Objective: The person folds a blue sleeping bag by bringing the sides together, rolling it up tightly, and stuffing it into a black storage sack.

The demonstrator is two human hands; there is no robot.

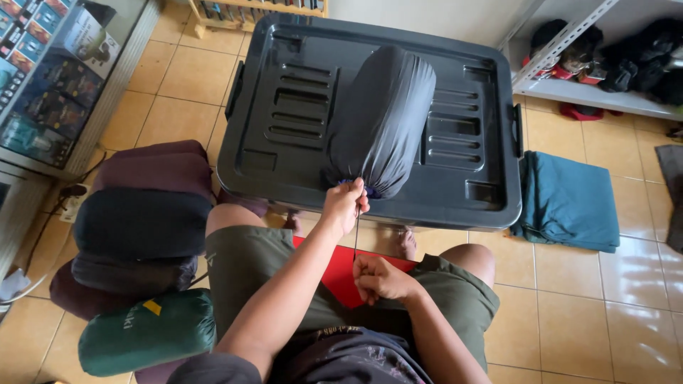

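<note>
A dark grey stuff sack point(380, 117), packed full, lies on the lid of a big black plastic storage box point(284, 121). My left hand point(344, 204) pinches the gathered mouth of the sack at its near end. From there a thin black drawstring point(356, 238) runs down, stretched taut, to my right hand point(378, 278), which is closed on it above my lap.
Several packed sacks in black, maroon and green point(142, 284) are piled on the tiled floor at my left. A folded teal cloth point(569, 199) lies right of the box. A glass display case point(50, 78) stands at the far left, metal shelving point(605, 64) at the top right.
</note>
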